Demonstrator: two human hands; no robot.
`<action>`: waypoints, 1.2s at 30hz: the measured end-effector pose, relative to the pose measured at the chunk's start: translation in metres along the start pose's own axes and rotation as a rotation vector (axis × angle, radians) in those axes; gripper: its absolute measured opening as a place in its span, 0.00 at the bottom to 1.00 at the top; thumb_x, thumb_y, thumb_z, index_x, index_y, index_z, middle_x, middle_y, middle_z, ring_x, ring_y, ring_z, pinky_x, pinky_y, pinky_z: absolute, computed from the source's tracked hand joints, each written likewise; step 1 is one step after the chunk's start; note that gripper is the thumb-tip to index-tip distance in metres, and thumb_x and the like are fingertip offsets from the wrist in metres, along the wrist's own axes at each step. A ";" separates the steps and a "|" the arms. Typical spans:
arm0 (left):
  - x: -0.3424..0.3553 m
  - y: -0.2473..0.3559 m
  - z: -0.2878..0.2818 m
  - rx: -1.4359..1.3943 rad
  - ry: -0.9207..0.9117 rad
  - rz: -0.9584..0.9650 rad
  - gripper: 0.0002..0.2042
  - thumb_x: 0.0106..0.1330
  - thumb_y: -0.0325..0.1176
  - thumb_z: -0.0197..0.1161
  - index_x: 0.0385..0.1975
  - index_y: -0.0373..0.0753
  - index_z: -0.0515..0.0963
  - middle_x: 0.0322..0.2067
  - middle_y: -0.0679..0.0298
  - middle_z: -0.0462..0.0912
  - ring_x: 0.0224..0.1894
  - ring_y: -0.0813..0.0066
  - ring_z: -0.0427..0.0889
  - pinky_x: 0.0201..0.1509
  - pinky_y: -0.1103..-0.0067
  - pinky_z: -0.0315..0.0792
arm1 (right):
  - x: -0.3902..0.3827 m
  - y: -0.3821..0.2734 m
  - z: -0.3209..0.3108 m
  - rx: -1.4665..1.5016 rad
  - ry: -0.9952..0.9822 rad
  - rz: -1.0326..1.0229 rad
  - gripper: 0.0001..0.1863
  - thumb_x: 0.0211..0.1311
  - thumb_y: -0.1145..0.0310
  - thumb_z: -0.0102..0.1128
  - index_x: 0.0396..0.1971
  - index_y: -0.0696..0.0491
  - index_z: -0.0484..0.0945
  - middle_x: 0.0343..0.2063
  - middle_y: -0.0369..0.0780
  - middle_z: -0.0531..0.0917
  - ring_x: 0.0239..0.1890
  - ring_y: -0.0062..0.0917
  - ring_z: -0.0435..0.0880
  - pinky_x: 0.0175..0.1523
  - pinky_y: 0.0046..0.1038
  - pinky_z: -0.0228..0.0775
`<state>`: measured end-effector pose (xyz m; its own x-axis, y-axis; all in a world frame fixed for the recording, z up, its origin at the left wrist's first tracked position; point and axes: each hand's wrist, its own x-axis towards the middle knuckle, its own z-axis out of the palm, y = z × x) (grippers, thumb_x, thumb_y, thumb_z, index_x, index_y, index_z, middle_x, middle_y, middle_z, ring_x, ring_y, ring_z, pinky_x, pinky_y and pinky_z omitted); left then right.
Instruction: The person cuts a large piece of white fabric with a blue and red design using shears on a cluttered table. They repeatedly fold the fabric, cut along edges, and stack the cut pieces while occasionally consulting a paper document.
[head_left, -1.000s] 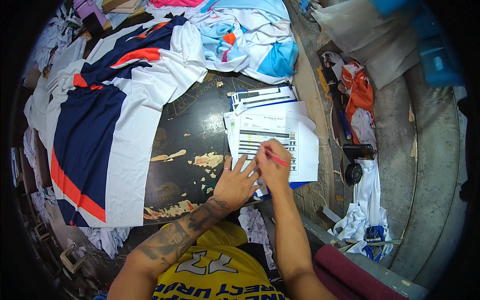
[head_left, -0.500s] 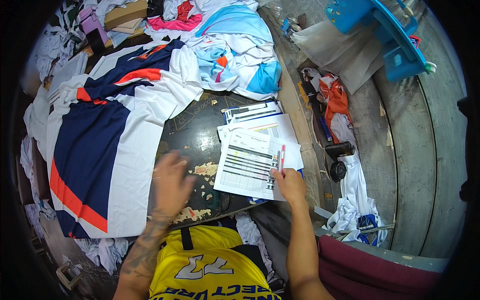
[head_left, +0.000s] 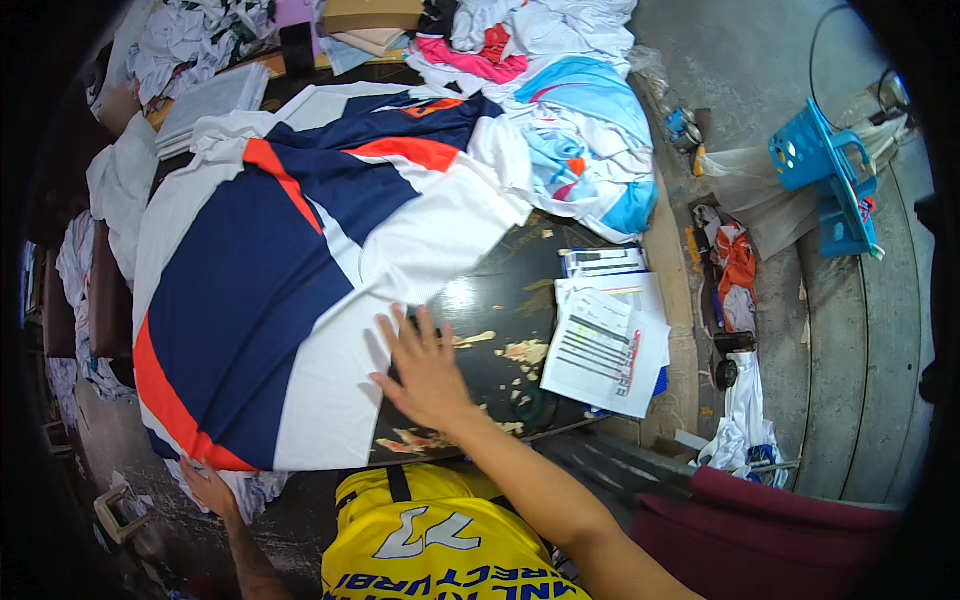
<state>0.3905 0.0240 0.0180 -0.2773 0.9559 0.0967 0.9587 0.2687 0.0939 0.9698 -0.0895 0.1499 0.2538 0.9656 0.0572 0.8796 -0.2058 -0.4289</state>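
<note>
A large white, navy and orange-red shirt lies spread over the left part of the dark table. At its near left corner, my left hand pinches the hem, its fingertips against the orange-red band. My right hand is open, palm down with fingers spread, pressing on the shirt's white side panel beside the bare table top. Folds run through the navy part. Right of that hand, printed sheets lie in a loose stack with a red pen on top.
White and light-blue garments are heaped at the back. A cardboard box and a plastic-wrapped stack stand at the far left. Off the table's right side are a blue plastic basket and cloth scraps on the floor. A maroon seat is near right.
My right hand has left the pen and papers and moved left onto the shirt. My left hand has gone from the table to the shirt's near left hem. The view has shifted left.
</note>
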 end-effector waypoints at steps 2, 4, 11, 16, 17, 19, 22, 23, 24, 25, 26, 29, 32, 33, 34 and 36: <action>0.018 -0.015 -0.006 0.043 0.178 0.084 0.34 0.84 0.56 0.50 0.80 0.40 0.63 0.78 0.46 0.64 0.79 0.44 0.62 0.80 0.53 0.57 | 0.015 -0.040 0.041 -0.042 -0.179 0.063 0.43 0.77 0.39 0.53 0.83 0.46 0.55 0.84 0.46 0.51 0.84 0.58 0.44 0.79 0.73 0.41; 0.061 -0.010 -0.008 -0.033 0.194 0.231 0.34 0.83 0.57 0.53 0.80 0.40 0.64 0.78 0.46 0.65 0.80 0.45 0.62 0.82 0.54 0.55 | 0.011 -0.048 0.060 -0.133 -0.226 0.174 0.43 0.76 0.39 0.55 0.83 0.43 0.59 0.85 0.44 0.51 0.85 0.55 0.47 0.79 0.73 0.41; 0.241 0.106 -0.022 -0.190 0.025 0.517 0.37 0.77 0.55 0.63 0.80 0.45 0.63 0.80 0.50 0.61 0.82 0.46 0.55 0.84 0.50 0.50 | -0.055 -0.059 0.025 -0.273 -0.344 0.581 0.44 0.74 0.39 0.54 0.83 0.45 0.60 0.84 0.52 0.49 0.83 0.66 0.38 0.80 0.72 0.25; 0.314 0.203 -0.016 -0.113 -0.060 0.680 0.42 0.72 0.62 0.66 0.82 0.53 0.61 0.82 0.54 0.57 0.83 0.45 0.53 0.84 0.47 0.47 | -0.021 -0.125 0.075 0.037 -0.228 0.392 0.44 0.74 0.37 0.54 0.83 0.42 0.60 0.85 0.51 0.48 0.85 0.63 0.36 0.81 0.70 0.21; 0.324 0.218 -0.014 -0.079 -0.061 0.673 0.43 0.71 0.63 0.65 0.82 0.54 0.60 0.82 0.54 0.57 0.84 0.45 0.52 0.84 0.46 0.46 | -0.007 -0.125 0.090 -0.023 -0.235 0.469 0.45 0.73 0.35 0.55 0.83 0.41 0.60 0.85 0.51 0.48 0.85 0.62 0.36 0.81 0.70 0.21; 0.343 0.253 -0.005 -0.015 -0.145 0.609 0.46 0.70 0.68 0.63 0.84 0.55 0.56 0.84 0.53 0.53 0.85 0.45 0.50 0.84 0.43 0.43 | 0.023 -0.106 0.110 -0.181 -0.209 0.485 0.47 0.71 0.32 0.55 0.83 0.39 0.59 0.85 0.50 0.48 0.85 0.60 0.37 0.81 0.70 0.20; 0.360 0.330 0.020 -0.050 -0.052 0.595 0.47 0.70 0.71 0.61 0.84 0.56 0.55 0.84 0.53 0.52 0.85 0.44 0.48 0.84 0.42 0.42 | 0.083 -0.035 0.095 -0.297 -0.126 0.418 0.49 0.68 0.32 0.60 0.84 0.36 0.57 0.85 0.46 0.48 0.85 0.57 0.41 0.81 0.71 0.29; 0.364 0.363 0.032 -0.082 0.022 0.634 0.47 0.70 0.74 0.58 0.84 0.57 0.56 0.84 0.53 0.52 0.85 0.45 0.48 0.85 0.44 0.42 | 0.111 -0.007 0.079 -0.277 -0.146 0.456 0.49 0.67 0.33 0.62 0.84 0.35 0.57 0.86 0.44 0.49 0.85 0.57 0.43 0.79 0.71 0.38; 0.367 0.397 0.045 -0.102 0.074 0.661 0.47 0.70 0.76 0.54 0.84 0.57 0.56 0.84 0.53 0.52 0.85 0.45 0.49 0.85 0.45 0.43 | 0.140 0.018 0.061 -0.273 -0.149 0.484 0.48 0.68 0.33 0.61 0.84 0.34 0.57 0.86 0.43 0.48 0.85 0.56 0.44 0.78 0.70 0.43; 0.371 0.429 0.058 -0.083 0.127 0.661 0.48 0.69 0.78 0.52 0.84 0.57 0.56 0.84 0.54 0.53 0.85 0.47 0.49 0.85 0.46 0.43 | 0.168 0.040 0.040 -0.277 -0.152 0.472 0.46 0.70 0.36 0.61 0.84 0.34 0.58 0.86 0.43 0.49 0.85 0.57 0.45 0.78 0.70 0.45; 0.376 0.453 0.068 -0.066 0.167 0.650 0.49 0.68 0.81 0.50 0.84 0.57 0.57 0.83 0.54 0.56 0.85 0.47 0.50 0.85 0.46 0.44 | 0.196 0.055 0.022 -0.282 -0.185 0.459 0.45 0.72 0.38 0.60 0.84 0.35 0.58 0.85 0.44 0.51 0.85 0.57 0.46 0.79 0.68 0.45; 0.397 0.476 0.084 -0.051 -0.073 0.582 0.52 0.62 0.84 0.53 0.82 0.60 0.60 0.83 0.54 0.57 0.85 0.48 0.49 0.84 0.45 0.42 | 0.224 0.055 0.000 -0.243 -0.230 0.316 0.44 0.72 0.37 0.61 0.83 0.37 0.60 0.84 0.46 0.54 0.86 0.52 0.45 0.83 0.62 0.39; 0.381 0.401 0.067 -0.083 0.248 0.672 0.45 0.72 0.72 0.58 0.83 0.53 0.59 0.82 0.52 0.58 0.84 0.50 0.55 0.83 0.46 0.47 | 0.155 0.013 0.019 -0.160 -0.035 0.245 0.44 0.72 0.42 0.63 0.83 0.39 0.60 0.84 0.45 0.54 0.84 0.58 0.47 0.82 0.66 0.40; 0.358 0.357 0.054 -0.260 0.267 0.696 0.40 0.77 0.62 0.58 0.83 0.48 0.60 0.81 0.50 0.61 0.82 0.49 0.58 0.82 0.46 0.50 | 0.110 0.002 0.022 -0.060 0.015 0.330 0.43 0.73 0.43 0.62 0.82 0.42 0.59 0.84 0.47 0.54 0.84 0.60 0.47 0.82 0.66 0.40; 0.323 0.314 0.039 -0.240 0.328 0.769 0.35 0.80 0.53 0.60 0.81 0.42 0.63 0.77 0.49 0.67 0.80 0.48 0.62 0.81 0.48 0.56 | 0.068 -0.005 0.028 0.068 0.064 0.315 0.43 0.74 0.45 0.61 0.82 0.44 0.59 0.83 0.48 0.54 0.83 0.61 0.47 0.81 0.66 0.39; 0.227 0.233 0.011 -0.463 0.001 0.635 0.31 0.78 0.42 0.67 0.74 0.31 0.69 0.71 0.47 0.74 0.74 0.46 0.71 0.78 0.57 0.63 | -0.020 -0.006 0.026 -0.188 0.070 0.509 0.42 0.75 0.48 0.62 0.81 0.50 0.59 0.82 0.52 0.56 0.82 0.64 0.47 0.81 0.66 0.41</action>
<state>0.5518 0.3053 0.0515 0.3145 0.9097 0.2712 0.8096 -0.4062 0.4236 0.9491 -0.1033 0.1283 0.6866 0.7251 -0.0530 0.6939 -0.6753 -0.2500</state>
